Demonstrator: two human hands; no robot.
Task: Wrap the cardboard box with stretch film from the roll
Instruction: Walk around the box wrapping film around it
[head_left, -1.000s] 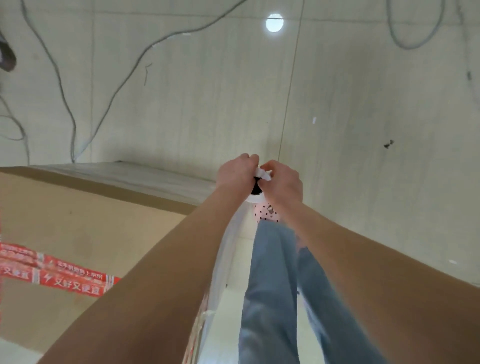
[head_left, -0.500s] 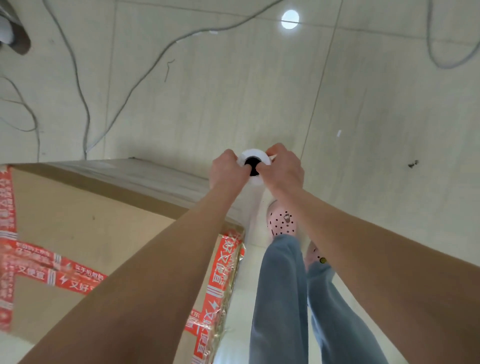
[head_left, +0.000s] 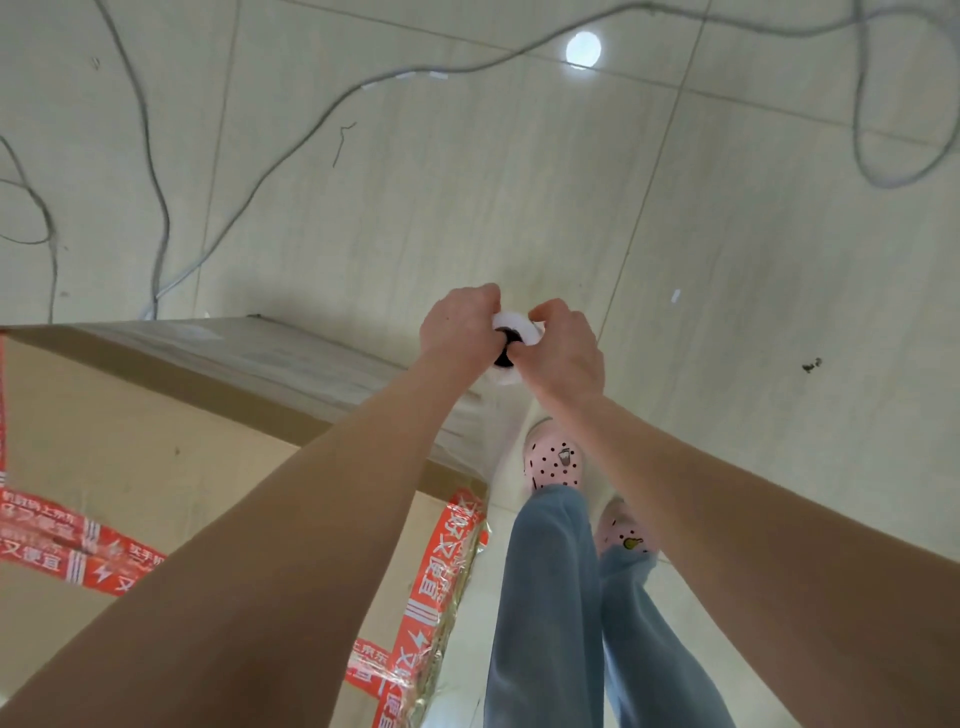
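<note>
A large brown cardboard box (head_left: 135, 457) with red printed tape fills the lower left. Clear stretch film (head_left: 467, 431) covers its far side and runs up to a white roll (head_left: 511, 335) with a dark core, held upright just past the box's right corner. My left hand (head_left: 457, 327) grips the roll's top from the left. My right hand (head_left: 566, 353) grips it from the right. Most of the roll below the hands is hidden or blurred by film.
Pale tiled floor (head_left: 727, 260) lies all around. Grey cables (head_left: 156, 208) trail across it beyond the box and at the upper right. My legs in jeans and pink clogs (head_left: 553, 462) stand right beside the box's corner.
The view has shifted along the box, bringing more of its taped top and right corner into sight. Both hands stayed clasped on the roll's top, with film stretched along the box's far side.
</note>
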